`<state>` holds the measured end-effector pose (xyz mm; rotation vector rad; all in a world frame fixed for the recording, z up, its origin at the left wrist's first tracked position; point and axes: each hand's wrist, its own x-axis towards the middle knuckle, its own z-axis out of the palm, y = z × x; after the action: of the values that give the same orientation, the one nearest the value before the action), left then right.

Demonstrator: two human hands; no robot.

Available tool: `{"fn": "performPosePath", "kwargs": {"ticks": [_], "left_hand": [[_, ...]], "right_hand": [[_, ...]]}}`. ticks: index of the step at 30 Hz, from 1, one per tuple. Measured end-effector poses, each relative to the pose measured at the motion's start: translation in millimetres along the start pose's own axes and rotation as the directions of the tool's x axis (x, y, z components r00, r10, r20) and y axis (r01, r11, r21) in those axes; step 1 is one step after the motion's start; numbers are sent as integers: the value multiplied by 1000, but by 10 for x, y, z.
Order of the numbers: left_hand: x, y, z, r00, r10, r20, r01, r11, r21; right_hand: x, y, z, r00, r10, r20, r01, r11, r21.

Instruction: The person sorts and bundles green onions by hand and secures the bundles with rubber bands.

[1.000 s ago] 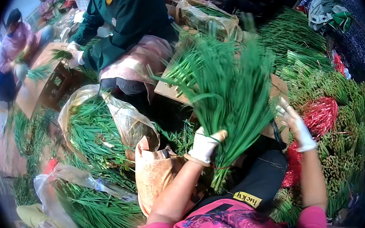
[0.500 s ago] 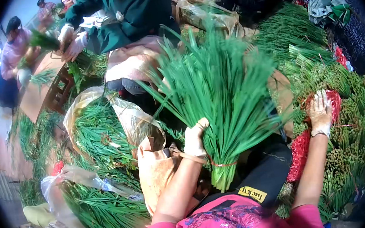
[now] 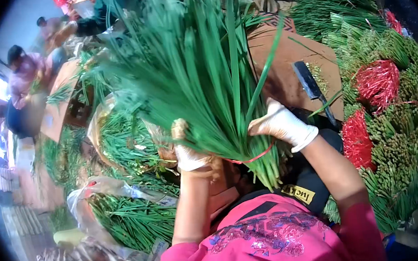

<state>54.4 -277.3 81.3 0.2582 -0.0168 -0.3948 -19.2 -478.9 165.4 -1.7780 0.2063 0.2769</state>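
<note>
A large bundle of long, flat green leaves [image 3: 198,80], chive-like, stands upright over my lap with its pale cut ends pointing down. A red tie [image 3: 252,158] circles its lower stems. My left hand [image 3: 189,145], in a white glove, holds the bundle from the left side, just above the tie. On the opposite side my right hand [image 3: 281,125], also gloved, grips it with the thumb against the leaves. Some of the fingers are hidden behind the bundle. The upper leaves are blurred by motion.
A cleaver [image 3: 308,82] lies on a brown board [image 3: 274,52] ahead. To the right, red ties [image 3: 378,83] rest on piled green stalks [image 3: 402,148]. Plastic bags of greens [image 3: 132,220] stand at the left. A person in pink [image 3: 28,78] sits at the far left.
My right hand has left the red ties and now grips the bundle's right side. The bundle has moved left and leans that way. The cleaver and board have come into sight.
</note>
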Motion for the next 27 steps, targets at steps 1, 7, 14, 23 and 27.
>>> {"fn": "performPosePath", "kwargs": {"ticks": [1,7,14,23,27], "left_hand": [[-79,244,26,994,103,-25,-101,990,99],[-428,2302,360,650,757,-71,-620,582,527],[-205,2566,1381,699,555,451,-548,11,836],[1419,111,1888,842,-429,328,-478,-310,822],[2221,-1099,1313,766,-632,119,-629,-697,343]], "right_hand": [[-11,-6,159,983,-183,17,172,946,274],[67,77,522,724,-659,205,475,261,-840],[593,-6,-73,456,-805,381,386,-207,-899],[415,807,-1202,795,-599,-93,93,273,-958],[-123,1776,-1927,655,-460,-600,-363,504,-783]]}}
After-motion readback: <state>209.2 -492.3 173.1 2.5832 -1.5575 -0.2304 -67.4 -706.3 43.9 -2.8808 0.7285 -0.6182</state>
